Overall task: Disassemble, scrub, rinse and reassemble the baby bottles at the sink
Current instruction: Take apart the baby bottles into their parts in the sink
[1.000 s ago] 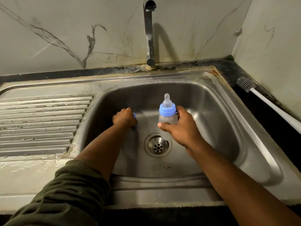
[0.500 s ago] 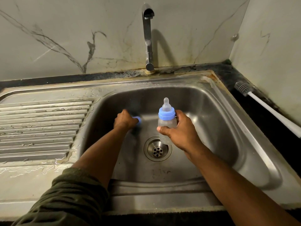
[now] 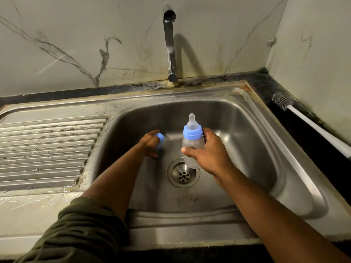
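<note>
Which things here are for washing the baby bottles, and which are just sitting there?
For the job:
- baby bottle, held by the right hand
- blue piece in the left hand
- bottle brush
- tap
- sink

Just there:
- drainboard
- marble wall

A cloudy clear baby bottle (image 3: 192, 147) with a blue collar and pale teat screwed on stands upright over the drain of the steel sink (image 3: 252, 141), while a second blue-capped piece (image 3: 160, 140) lies left of it, mostly hidden.
</note>
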